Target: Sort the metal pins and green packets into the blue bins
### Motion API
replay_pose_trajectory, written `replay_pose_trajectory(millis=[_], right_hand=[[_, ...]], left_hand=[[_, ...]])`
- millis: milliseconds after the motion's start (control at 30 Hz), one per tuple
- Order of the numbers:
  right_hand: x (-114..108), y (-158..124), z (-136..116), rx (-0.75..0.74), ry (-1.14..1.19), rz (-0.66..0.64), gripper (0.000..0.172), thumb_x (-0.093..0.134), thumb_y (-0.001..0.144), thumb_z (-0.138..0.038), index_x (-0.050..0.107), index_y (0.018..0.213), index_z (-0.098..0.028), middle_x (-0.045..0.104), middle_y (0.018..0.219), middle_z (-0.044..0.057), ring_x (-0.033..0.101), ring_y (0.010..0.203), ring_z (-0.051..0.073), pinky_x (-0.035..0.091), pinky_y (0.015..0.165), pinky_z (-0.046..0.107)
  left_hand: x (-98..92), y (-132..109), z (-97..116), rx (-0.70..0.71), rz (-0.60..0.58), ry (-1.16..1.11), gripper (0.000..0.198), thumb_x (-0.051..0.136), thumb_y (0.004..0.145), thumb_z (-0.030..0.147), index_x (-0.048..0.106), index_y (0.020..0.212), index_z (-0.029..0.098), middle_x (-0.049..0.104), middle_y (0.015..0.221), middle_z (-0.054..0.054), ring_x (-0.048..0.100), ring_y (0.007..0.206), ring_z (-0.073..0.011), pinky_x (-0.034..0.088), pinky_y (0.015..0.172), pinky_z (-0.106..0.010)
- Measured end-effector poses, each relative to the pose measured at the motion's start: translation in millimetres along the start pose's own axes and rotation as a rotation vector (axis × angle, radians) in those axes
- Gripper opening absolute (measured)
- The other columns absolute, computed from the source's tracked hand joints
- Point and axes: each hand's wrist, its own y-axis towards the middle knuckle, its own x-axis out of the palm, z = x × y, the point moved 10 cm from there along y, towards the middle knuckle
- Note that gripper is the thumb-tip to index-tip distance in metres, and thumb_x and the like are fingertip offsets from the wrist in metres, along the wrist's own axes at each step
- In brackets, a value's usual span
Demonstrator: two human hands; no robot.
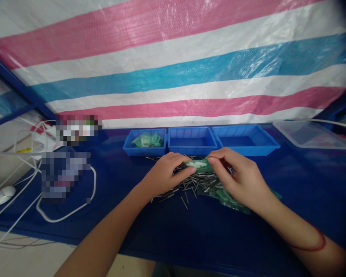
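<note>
Between my two hands is a small green plastic bag [202,164] with several white plugs [195,164] in it. My left hand [169,172] pinches the bag's left end between thumb and fingers. At the right end, the thumb and forefinger of my right hand [238,176] are closed on the bag's edge. Under and in front of the hands lies a loose pile of metal screws [192,183]. More green plastic bags [233,201] lie flat beneath my right hand, partly covered by it.
Behind the hands stand three blue bins in a row: the left bin [128,149] holds filled green bags [147,139], beside a middle bin [192,150] and a right bin [248,150]. A clear plastic lid [308,136] lies far right. White cables [95,181] loop across the left side.
</note>
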Motion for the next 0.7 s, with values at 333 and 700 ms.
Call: replay_pose_trajectory(millis=[333, 700], right_hand=[[3.6, -3.3, 21.6, 0.239, 0.279, 0.012, 0.024, 0.049, 0.091, -0.044, 0.057, 0.086, -0.021, 0.051, 0.065, -0.001, 0.047, 0.057, 0.012, 0.038, 0.051, 0.025], [25.7, -1.6, 26.3, 0.324, 0.451, -0.203, 0.027, 0.055, 0.087, -0.043, 0.062, 0.078, -0.019, 0.057, 0.063, 0.000, 0.052, 0.054, 0.010, 0.042, 0.048, 0.022]], left_hand=[[-4.4, -5.2, -21.1, -0.263, 0.144, -0.328, 0.023, 0.052, 0.090, 0.039, 0.063, 0.091, 0.019, 0.063, 0.069, 0.001, 0.060, 0.063, -0.0125, 0.046, 0.061, -0.023], [-14.9, -4.6, -34.4, -0.343, 0.240, -0.448, 0.030, 0.046, 0.091, 0.040, 0.060, 0.077, 0.017, 0.057, 0.064, 0.001, 0.058, 0.064, -0.0122, 0.045, 0.062, -0.024]])
